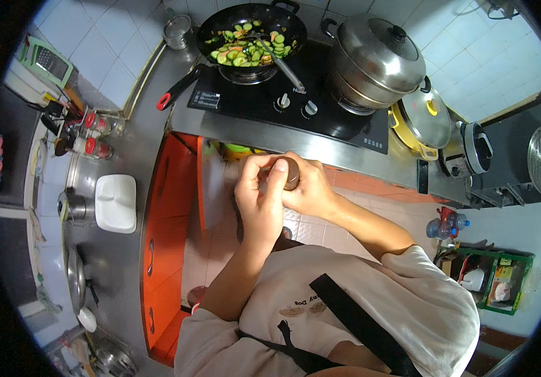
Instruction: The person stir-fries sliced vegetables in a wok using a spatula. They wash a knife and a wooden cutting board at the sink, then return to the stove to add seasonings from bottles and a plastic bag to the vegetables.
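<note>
Both my hands meet in front of my chest around a small jar (292,174) with a brown lid. My left hand (261,193) wraps its body, the thumb lying against the lid. From the right, my right hand (310,188) closes on the same jar; its palm side is hidden. Beyond them, a black wok (207,35) stands on the left burner of the gas hob (261,101), holding sliced cucumber (240,59) with pinkish pieces. A metal spatula (284,68) rests in the wok, its handle over the rim towards me.
A lidded steel steamer pot (369,61) occupies the right burner, beside a yellow pot (412,129) and a rice cooker (466,151). The wok's handle (178,89) juts out left. An orange cabinet door (200,184) stands ajar below the counter. A white divided dish (116,203) lies on the left counter.
</note>
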Motion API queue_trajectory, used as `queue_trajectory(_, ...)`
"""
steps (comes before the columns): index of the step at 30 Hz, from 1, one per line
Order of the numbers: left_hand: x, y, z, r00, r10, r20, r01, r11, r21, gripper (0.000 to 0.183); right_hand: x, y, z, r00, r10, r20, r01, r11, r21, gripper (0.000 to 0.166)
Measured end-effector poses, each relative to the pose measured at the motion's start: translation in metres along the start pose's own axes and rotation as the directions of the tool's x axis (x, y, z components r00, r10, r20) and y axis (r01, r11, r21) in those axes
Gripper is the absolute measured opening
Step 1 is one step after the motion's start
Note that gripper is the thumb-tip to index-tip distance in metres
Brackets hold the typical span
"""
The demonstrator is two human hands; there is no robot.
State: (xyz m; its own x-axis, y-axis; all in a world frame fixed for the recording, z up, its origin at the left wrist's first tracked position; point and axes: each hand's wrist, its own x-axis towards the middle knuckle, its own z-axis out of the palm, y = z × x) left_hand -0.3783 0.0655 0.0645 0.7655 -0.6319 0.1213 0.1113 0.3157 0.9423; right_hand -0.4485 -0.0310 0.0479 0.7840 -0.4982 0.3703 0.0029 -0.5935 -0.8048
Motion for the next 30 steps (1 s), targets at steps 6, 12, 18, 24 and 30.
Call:
queue_trajectory(6,-0.031,-0.009,-0.020,0.985,-0.120,-0.121,0.114,0.992,-0.055,0.012,-0.024,0.013,0.035,0.997,-0.079,0.005,0.079,0.995,0.063,0.036)
queue_trajectory(12,-0.026,-0.045,-0.076,0.968,-0.058,-0.244,0.125,0.956,0.267,0.034,-0.020,0.051,0.091,0.970,0.128,0.207,-0.148,0.985,0.084,0.036)
queue_trajectory(18,-0.106,-0.137,-0.169,0.949,-0.125,-0.290,0.266,0.810,0.523,0.038,-0.048,0.173,0.192,0.937,0.222,0.268,-0.276,0.943,0.186,0.021)
queue_trajectory(24,-0.223,-0.245,-0.235,0.837,-0.481,-0.262,0.490,0.443,0.751,0.044,-0.034,0.334,0.282,0.866,0.479,0.144,-0.490,0.870,0.052,0.021)
queue_trajectory(30,-0.281,-0.303,-0.274,0.699,-0.569,-0.434,0.651,0.254,0.715,0.047,0.009,0.492,0.373,0.939,0.345,0.001,-0.344,0.936,-0.078,0.028)
